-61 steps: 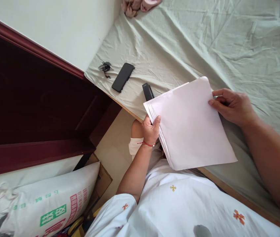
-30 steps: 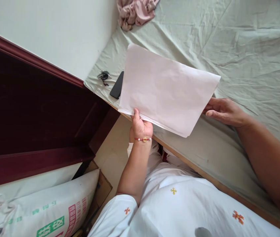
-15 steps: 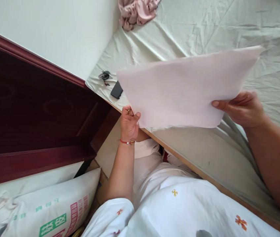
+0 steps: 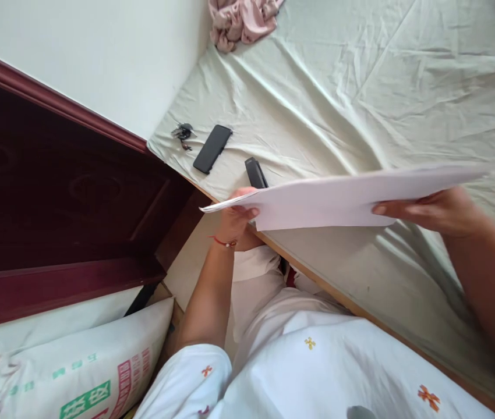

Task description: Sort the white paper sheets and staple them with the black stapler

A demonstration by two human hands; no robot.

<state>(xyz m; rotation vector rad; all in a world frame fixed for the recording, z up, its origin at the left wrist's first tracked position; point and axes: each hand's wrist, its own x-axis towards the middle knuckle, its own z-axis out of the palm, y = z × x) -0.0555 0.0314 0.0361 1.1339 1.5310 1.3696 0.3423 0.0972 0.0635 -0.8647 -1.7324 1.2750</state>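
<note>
A small stack of white paper sheets (image 4: 317,203) is held up between both hands, tilted so its far edge drops toward the bed. My left hand (image 4: 236,218) pinches the left end, thumb on the near face and fingers behind, partly hidden. At the right end my right hand (image 4: 444,210) grips the sheets with its thumb in front; most of its fingers are out of sight behind the paper. Just past the left hand lies a black stapler (image 4: 256,173), its near end covered by the paper. A dark phone (image 4: 213,149) rests farther left on the bed sheet.
The wrinkled pale green bed sheet (image 4: 317,105) spreads over the bed, edged by a wooden rim (image 4: 308,270). A coiled black cable (image 4: 183,132) and pink cloth (image 4: 245,23) lie on it. At left stand a dark red cabinet (image 4: 64,192) and a printed white sack (image 4: 99,355).
The paper has tipped from nearly facing me to almost edge-on, its upper edge lowered. The stapler and whole phone have come into view behind it. Both hands still hold the sheets.
</note>
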